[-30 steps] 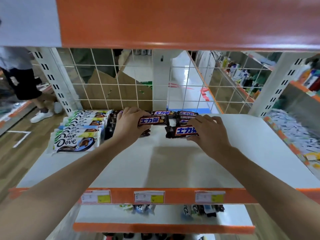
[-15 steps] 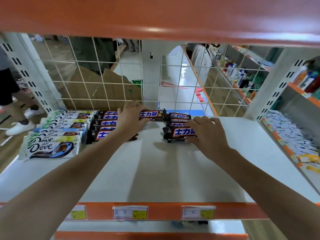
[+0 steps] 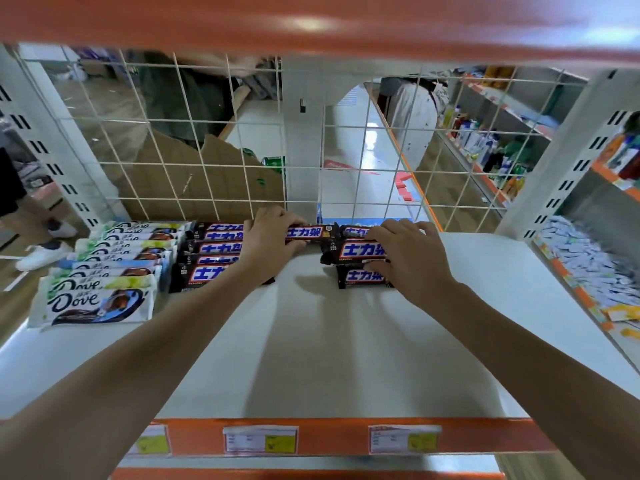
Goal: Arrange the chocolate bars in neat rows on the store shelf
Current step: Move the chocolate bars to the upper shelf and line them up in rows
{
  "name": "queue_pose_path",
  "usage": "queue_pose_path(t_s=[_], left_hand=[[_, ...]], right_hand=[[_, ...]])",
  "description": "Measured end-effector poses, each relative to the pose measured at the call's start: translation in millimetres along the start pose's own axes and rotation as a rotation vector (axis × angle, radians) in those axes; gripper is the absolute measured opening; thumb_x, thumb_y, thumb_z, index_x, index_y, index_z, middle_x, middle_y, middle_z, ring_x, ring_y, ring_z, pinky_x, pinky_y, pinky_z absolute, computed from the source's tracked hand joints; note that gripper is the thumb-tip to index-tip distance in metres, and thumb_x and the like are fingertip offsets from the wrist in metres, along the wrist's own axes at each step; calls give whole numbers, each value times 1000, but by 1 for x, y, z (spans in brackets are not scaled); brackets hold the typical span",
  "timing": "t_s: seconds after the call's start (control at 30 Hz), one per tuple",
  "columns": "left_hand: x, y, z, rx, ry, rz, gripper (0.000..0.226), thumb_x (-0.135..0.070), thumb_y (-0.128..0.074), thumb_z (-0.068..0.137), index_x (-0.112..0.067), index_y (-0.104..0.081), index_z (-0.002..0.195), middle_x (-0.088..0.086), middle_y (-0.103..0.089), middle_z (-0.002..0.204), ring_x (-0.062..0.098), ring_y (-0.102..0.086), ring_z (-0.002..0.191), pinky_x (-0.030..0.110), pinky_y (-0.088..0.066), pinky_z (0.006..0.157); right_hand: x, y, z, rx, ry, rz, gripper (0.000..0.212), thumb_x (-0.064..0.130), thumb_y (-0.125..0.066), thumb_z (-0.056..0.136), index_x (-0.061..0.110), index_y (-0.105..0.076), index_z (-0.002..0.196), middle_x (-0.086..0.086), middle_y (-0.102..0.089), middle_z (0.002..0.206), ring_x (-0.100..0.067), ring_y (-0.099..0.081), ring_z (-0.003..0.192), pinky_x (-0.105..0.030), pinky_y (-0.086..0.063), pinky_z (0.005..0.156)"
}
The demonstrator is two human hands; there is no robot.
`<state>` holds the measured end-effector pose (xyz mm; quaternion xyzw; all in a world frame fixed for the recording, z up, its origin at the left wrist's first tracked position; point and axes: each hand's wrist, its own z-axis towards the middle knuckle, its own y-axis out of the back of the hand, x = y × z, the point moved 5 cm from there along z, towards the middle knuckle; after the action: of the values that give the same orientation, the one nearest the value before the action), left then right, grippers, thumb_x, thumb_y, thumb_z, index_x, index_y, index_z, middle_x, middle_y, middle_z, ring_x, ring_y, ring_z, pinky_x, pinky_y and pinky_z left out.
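Left hand grips rear dark bar; right hand rests on right-row bars.

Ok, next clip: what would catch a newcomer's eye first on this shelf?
Probably the two hands at the back of the white shelf: the left hand grips a dark Snickers bar by the wire grid, while the right hand rests on a looser pile of Snickers bars. On the far left, a tidy row of white Dove bars stands out.

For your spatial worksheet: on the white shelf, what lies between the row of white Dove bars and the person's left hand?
The head view shows a row of dark-wrapped Snickers bars between the white Dove bars and the left hand, which covers that row's right ends.
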<state>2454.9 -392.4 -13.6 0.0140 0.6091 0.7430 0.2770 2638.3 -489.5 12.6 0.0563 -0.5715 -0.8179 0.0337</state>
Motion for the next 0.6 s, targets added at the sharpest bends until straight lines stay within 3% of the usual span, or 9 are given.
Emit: queue_pose_path(t_s=[0.13,0.3,0.6], left_hand=[[2,-3,-1,31,0,36,46,-37,-63,84,-31,-50,128,0,-48,122,19,-36,117,39,-26,97],[1,-4,-2,31,-10,30,38,-35,-62,85,-31,-55,122,-3,-51,123,17,-39,117,39,-25,97],[1,-1,-4,33,-2,38,43,-35,-64,83,-29,-53,124,-3,-53,121,17,-41,113,41,-27,96]], right_hand=[[3,2,2,6,-3,22,42,38,-68,81,15,-59,115,-3,-62,111,-26,-55,104,-40,-30,97],[5,3,3,28,0,41,43,38,-66,83,15,-58,118,-2,-60,115,-24,-53,108,-39,-27,98],[8,6,3,36,1,41,43,38,-68,82,16,-59,118,-2,-61,112,-25,-53,106,-40,-28,97]])
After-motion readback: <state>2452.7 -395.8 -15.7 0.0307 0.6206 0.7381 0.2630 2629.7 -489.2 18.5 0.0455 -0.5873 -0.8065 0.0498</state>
